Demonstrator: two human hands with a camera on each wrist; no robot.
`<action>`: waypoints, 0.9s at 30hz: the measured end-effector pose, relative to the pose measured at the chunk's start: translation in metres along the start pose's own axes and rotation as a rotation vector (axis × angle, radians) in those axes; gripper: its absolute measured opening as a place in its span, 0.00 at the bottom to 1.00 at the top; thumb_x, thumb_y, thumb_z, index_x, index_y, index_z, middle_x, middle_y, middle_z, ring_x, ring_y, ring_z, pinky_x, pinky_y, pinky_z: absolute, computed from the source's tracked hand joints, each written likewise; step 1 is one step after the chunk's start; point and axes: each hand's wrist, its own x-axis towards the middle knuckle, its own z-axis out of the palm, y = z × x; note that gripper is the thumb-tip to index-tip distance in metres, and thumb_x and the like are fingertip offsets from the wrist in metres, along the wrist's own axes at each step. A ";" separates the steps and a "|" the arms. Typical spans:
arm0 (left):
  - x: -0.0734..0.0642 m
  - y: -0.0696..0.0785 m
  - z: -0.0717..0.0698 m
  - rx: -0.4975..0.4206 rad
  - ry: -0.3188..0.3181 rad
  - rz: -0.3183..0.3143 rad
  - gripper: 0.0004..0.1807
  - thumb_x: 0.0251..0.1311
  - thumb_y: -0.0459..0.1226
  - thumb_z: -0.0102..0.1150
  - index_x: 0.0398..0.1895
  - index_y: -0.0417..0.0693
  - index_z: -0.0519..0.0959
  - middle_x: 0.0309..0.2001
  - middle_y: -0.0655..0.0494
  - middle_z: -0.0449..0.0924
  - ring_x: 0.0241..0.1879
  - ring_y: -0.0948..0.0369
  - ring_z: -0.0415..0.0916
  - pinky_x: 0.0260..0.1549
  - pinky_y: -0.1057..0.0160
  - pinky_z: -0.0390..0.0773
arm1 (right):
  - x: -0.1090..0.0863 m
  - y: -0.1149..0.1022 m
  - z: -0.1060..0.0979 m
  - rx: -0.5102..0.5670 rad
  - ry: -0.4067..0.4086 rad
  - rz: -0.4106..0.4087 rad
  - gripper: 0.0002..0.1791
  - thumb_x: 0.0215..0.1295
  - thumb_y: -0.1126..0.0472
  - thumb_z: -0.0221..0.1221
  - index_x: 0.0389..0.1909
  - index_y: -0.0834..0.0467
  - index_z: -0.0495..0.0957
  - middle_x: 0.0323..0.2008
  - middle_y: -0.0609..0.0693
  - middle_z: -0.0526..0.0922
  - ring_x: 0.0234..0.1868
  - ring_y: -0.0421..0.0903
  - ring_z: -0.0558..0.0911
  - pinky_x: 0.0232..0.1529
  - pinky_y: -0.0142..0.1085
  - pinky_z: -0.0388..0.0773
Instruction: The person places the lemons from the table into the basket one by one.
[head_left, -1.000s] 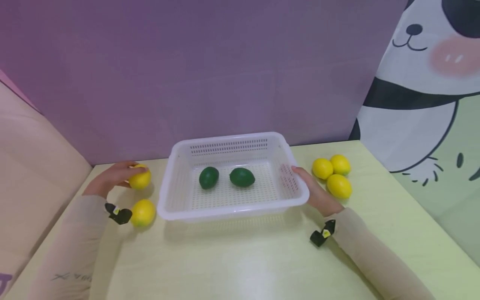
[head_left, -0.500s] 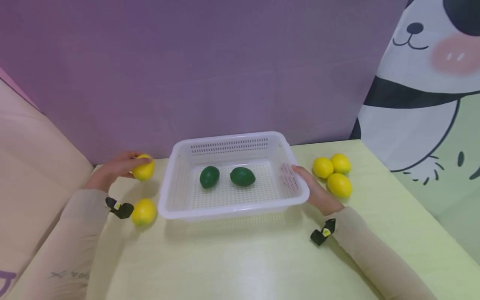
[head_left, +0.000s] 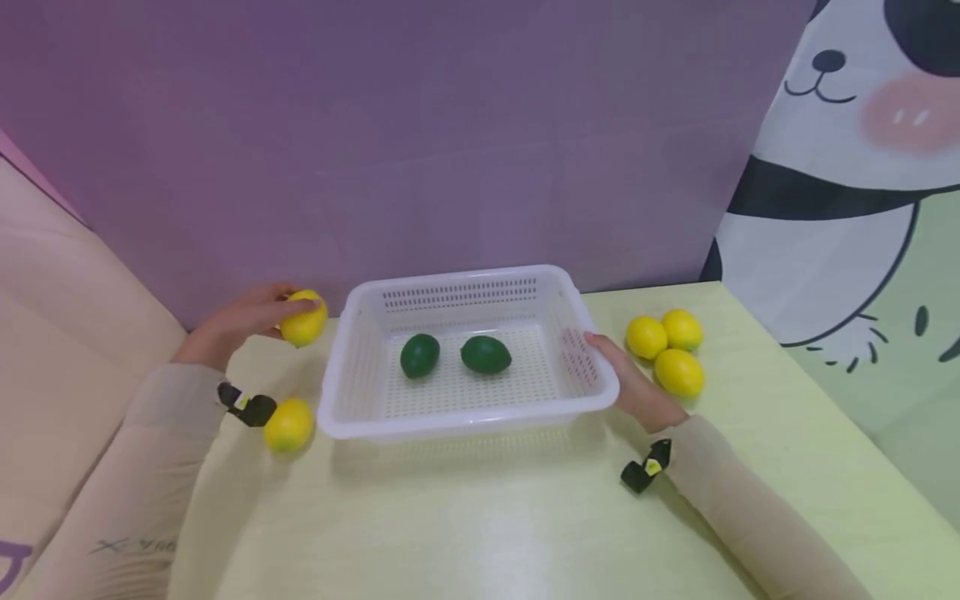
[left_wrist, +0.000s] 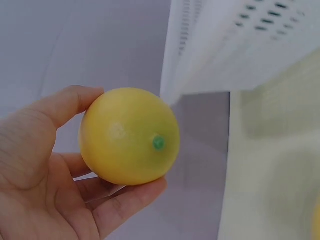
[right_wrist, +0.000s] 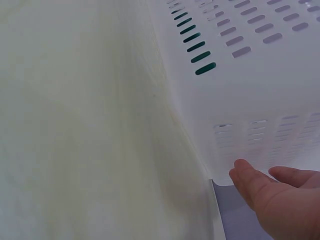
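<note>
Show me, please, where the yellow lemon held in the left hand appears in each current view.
Head: left of centre, the yellow lemon is in the left hand, just beyond the basket's left end.
Left wrist: slightly left of centre, the yellow lemon is below and left of the basket.
Right wrist: not in it.
Shared landmark: the white basket, at upper right in both wrist views.
</note>
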 end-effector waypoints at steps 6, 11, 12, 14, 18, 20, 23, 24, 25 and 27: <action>0.001 0.020 0.004 0.018 -0.001 0.030 0.45 0.64 0.57 0.49 0.69 0.31 0.51 0.63 0.32 0.58 0.56 0.44 0.66 0.52 0.47 0.75 | -0.001 -0.001 0.001 0.009 -0.005 -0.002 0.32 0.75 0.47 0.30 0.72 0.60 0.40 0.48 0.46 0.75 0.46 0.44 0.75 0.49 0.37 0.77; -0.001 0.036 0.009 0.018 -0.017 0.055 0.44 0.63 0.58 0.50 0.69 0.34 0.54 0.61 0.36 0.63 0.54 0.46 0.68 0.52 0.48 0.75 | 0.000 0.001 0.001 0.005 0.020 0.009 0.32 0.75 0.47 0.30 0.72 0.60 0.41 0.48 0.45 0.75 0.47 0.44 0.75 0.50 0.37 0.76; -0.002 0.038 0.010 0.021 -0.020 0.057 0.44 0.63 0.58 0.50 0.69 0.34 0.54 0.62 0.37 0.63 0.55 0.47 0.68 0.52 0.48 0.74 | 0.000 0.001 0.001 0.009 0.022 0.010 0.32 0.75 0.47 0.30 0.72 0.60 0.42 0.48 0.45 0.75 0.47 0.43 0.75 0.50 0.36 0.76; -0.002 0.044 0.012 0.026 -0.023 0.068 0.42 0.63 0.57 0.50 0.69 0.35 0.55 0.61 0.38 0.65 0.54 0.48 0.68 0.52 0.49 0.75 | 0.000 0.000 0.002 0.016 0.018 0.009 0.31 0.75 0.47 0.31 0.72 0.60 0.42 0.48 0.46 0.75 0.47 0.43 0.75 0.50 0.36 0.76; -0.003 0.051 0.017 0.030 -0.024 0.095 0.39 0.64 0.55 0.51 0.67 0.36 0.59 0.57 0.40 0.69 0.50 0.51 0.70 0.49 0.51 0.77 | -0.001 0.000 0.001 0.021 -0.001 0.001 0.31 0.75 0.47 0.30 0.72 0.59 0.43 0.48 0.46 0.75 0.47 0.44 0.75 0.50 0.37 0.77; -0.003 0.054 0.020 0.035 -0.022 0.105 0.37 0.64 0.54 0.52 0.65 0.37 0.61 0.55 0.41 0.70 0.49 0.52 0.71 0.48 0.53 0.78 | -0.001 0.000 0.000 0.009 -0.002 0.000 0.31 0.75 0.47 0.29 0.72 0.59 0.42 0.48 0.46 0.74 0.47 0.44 0.75 0.50 0.37 0.76; -0.003 0.057 0.024 0.033 -0.029 0.118 0.36 0.64 0.54 0.52 0.65 0.37 0.62 0.55 0.41 0.71 0.49 0.52 0.71 0.48 0.53 0.78 | -0.001 0.001 0.000 0.005 0.006 0.007 0.31 0.75 0.46 0.29 0.72 0.59 0.42 0.48 0.45 0.75 0.47 0.44 0.75 0.50 0.37 0.76; -0.003 0.058 0.025 0.033 -0.031 0.120 0.36 0.64 0.53 0.52 0.65 0.37 0.62 0.55 0.41 0.71 0.49 0.51 0.71 0.48 0.53 0.78 | 0.000 0.001 0.000 0.005 0.010 0.010 0.31 0.75 0.46 0.29 0.72 0.59 0.42 0.48 0.45 0.75 0.47 0.44 0.75 0.50 0.37 0.76; -0.004 0.059 0.026 0.032 -0.035 0.122 0.35 0.64 0.53 0.52 0.65 0.37 0.62 0.56 0.41 0.70 0.49 0.51 0.71 0.48 0.53 0.78 | 0.000 0.001 0.000 0.006 0.010 0.011 0.31 0.75 0.46 0.29 0.72 0.59 0.42 0.48 0.45 0.75 0.47 0.44 0.75 0.50 0.37 0.76; -0.004 0.061 0.028 0.024 -0.041 0.127 0.35 0.64 0.52 0.53 0.65 0.37 0.62 0.57 0.41 0.70 0.50 0.51 0.70 0.48 0.53 0.77 | 0.000 0.001 0.000 0.005 0.013 0.012 0.31 0.75 0.46 0.29 0.72 0.59 0.43 0.48 0.45 0.75 0.47 0.44 0.75 0.50 0.37 0.76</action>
